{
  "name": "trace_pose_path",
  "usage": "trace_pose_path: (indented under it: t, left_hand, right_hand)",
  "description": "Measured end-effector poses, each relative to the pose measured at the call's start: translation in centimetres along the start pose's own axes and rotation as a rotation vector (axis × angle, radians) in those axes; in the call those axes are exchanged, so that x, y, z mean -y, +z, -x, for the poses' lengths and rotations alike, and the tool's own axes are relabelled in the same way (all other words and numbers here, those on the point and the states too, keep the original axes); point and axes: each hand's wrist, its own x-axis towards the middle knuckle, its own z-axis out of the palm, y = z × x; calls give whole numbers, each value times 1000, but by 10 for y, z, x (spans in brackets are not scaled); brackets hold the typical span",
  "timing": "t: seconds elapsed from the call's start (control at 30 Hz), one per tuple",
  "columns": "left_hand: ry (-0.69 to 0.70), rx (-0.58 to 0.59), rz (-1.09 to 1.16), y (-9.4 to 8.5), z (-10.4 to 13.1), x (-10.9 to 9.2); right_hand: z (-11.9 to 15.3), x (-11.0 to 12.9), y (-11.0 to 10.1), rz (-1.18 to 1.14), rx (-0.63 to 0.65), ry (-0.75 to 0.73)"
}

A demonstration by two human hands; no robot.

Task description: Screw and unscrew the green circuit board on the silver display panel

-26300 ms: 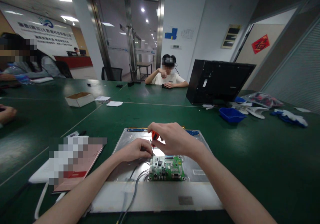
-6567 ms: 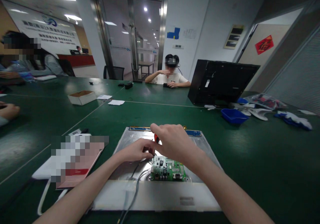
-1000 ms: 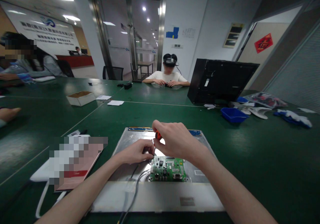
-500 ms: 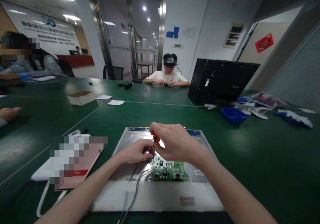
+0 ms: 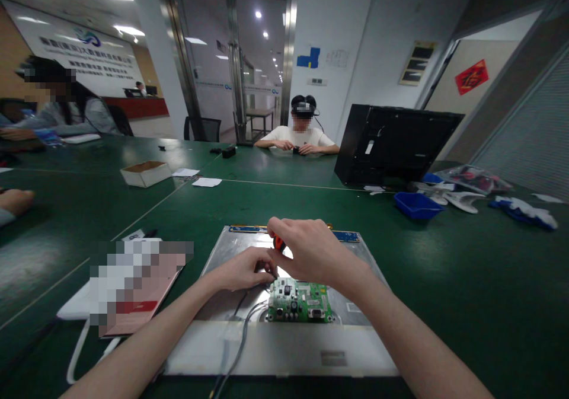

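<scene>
A silver metal panel (image 5: 275,351) lies flat on the green table, with a green circuit board (image 5: 300,301) on its middle. My right hand (image 5: 306,248) is wrapped round the red and black handle of a screwdriver (image 5: 278,242), above the board's upper left corner. Close beside it, my left hand (image 5: 249,268) has its fingers pinched together near that corner; what they hold, if anything, is hidden. Grey cables (image 5: 243,334) run from the board's left side toward the panel's near edge. A blue strip board (image 5: 347,236) lines the panel's far edge.
A pink folder (image 5: 151,295) and a white device lie left of the panel. Farther off are an open box (image 5: 146,174), a black monitor (image 5: 395,144), a blue tray (image 5: 418,206) and gloves (image 5: 524,211). People sit across and to the left.
My right hand has shifted very slightly, and the screwdriver handle looks a little turned. The person at the far left has moved a bit to the right.
</scene>
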Motion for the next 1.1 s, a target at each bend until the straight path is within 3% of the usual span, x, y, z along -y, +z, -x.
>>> trace_pose_path:
  t: [0.47,0.8,1.1]
  left_hand:
    - [-35,62,95,0,1,1]
    - [5,14,17,-1,0,-5]
    - [-28,44,52,1,0,-2]
  right_hand:
    - [0,-3,2,55,-20,19]
    - [1,-1,-1,4,-15,26]
    - [-2,-2,4,58,0,73]
